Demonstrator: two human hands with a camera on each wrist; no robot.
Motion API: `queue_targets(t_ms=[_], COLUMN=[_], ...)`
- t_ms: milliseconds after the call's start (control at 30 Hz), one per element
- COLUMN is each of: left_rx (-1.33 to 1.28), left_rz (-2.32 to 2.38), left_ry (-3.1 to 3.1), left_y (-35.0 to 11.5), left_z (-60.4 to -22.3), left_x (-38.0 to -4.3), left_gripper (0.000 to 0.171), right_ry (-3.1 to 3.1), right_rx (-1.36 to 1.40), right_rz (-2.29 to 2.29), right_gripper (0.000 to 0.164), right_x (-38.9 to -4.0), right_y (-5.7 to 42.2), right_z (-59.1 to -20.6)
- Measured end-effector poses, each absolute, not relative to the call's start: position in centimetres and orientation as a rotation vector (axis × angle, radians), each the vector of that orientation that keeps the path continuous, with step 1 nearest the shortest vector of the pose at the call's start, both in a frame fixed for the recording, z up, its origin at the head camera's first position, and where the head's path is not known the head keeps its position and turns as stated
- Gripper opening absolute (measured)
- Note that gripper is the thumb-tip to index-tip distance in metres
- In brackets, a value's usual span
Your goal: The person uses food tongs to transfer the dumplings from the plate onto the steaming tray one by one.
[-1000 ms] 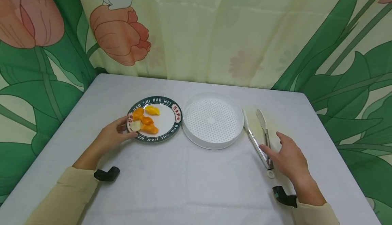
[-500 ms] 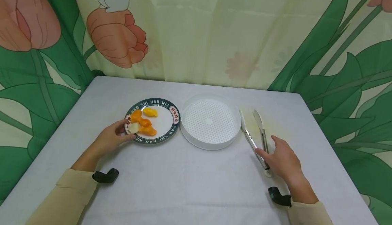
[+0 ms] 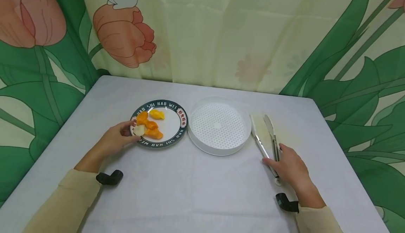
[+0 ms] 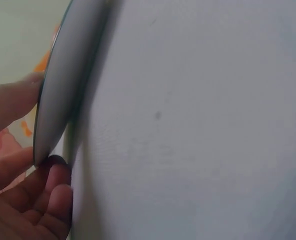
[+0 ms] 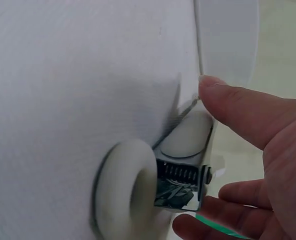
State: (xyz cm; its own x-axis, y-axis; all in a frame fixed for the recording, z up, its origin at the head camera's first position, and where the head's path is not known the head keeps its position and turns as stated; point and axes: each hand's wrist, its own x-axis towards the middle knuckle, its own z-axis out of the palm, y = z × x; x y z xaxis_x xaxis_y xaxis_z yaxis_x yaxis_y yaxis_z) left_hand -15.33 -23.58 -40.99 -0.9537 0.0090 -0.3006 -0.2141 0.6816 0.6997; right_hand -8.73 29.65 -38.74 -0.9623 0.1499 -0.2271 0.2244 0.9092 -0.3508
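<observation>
In the head view my left hand [image 3: 115, 139] holds the near left rim of a round plate [image 3: 172, 139] with a dark green lettered border. The left wrist view shows the thumb on the rim and fingers curled at its edge. On the plate lie several orange lumpy pieces [image 3: 154, 133], a yellow one [image 3: 156, 114] and a pale one [image 3: 139, 130]. My right hand [image 3: 291, 166] is over metal tongs [image 3: 262, 148] with whitish tips, thumb on one side and fingers on the other. In the right wrist view thumb and fingers stand apart, around the tongs' ring end [image 5: 125, 192].
A round white steamer tray [image 3: 218, 127] with a perforated bottom stands between plate and tongs, close beside the plate. A white cloth covers the table [image 3: 202, 190]. A patterned curtain [image 3: 205, 32] hangs behind the table's far edge.
My right hand has come in lower and closer over the tongs, its thumb and fingers now on either side. The left hand stays at the plate. The head view shifts slightly.
</observation>
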Motion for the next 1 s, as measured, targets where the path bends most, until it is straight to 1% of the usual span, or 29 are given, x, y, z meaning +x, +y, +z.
queue_targets(t_ms=[300, 400, 533, 800, 900, 933, 1000], left_rx=[-0.146, -0.149, -0.151, -0.137, -0.122, -0.118, -0.111], left_rz=[1.123, 1.125, 1.101, 1.065, 1.065, 1.065, 1.061], left_ry=[2.586, 2.579, 2.582, 2.603, 2.606, 2.607, 2.611], left_y=[-23.8, -23.9, -24.0, -23.9, -23.9, -23.9, -24.0], left_z=[-40.3, -40.3, -40.3, -40.0, -40.0, -40.0, -40.0], left_x=[-15.8, -15.9, -16.1, -16.1, -16.1, -16.1, -16.1], left_gripper=[0.087, 0.086, 0.085, 0.082, 0.082, 0.081, 0.082], right_ry=[2.854, 2.851, 2.869, 2.921, 2.947, 2.949, 2.928], right_rx=[0.268, 0.253, 0.232, 0.296, 0.353, 0.381, 0.430], right_rz=[-0.507, -0.497, -0.554, -0.701, -0.744, -0.756, -0.780], right_gripper=[0.094, 0.087, 0.072, 0.064, 0.064, 0.067, 0.082], right_x=[-9.1, -9.2, -9.2, -9.2, -9.0, -8.9, -8.8], right_y=[29.6, 29.7, 29.9, 31.0, 31.4, 31.5, 31.6], right_z=[-39.0, -39.0, -38.7, -37.5, -37.1, -37.0, -36.7])
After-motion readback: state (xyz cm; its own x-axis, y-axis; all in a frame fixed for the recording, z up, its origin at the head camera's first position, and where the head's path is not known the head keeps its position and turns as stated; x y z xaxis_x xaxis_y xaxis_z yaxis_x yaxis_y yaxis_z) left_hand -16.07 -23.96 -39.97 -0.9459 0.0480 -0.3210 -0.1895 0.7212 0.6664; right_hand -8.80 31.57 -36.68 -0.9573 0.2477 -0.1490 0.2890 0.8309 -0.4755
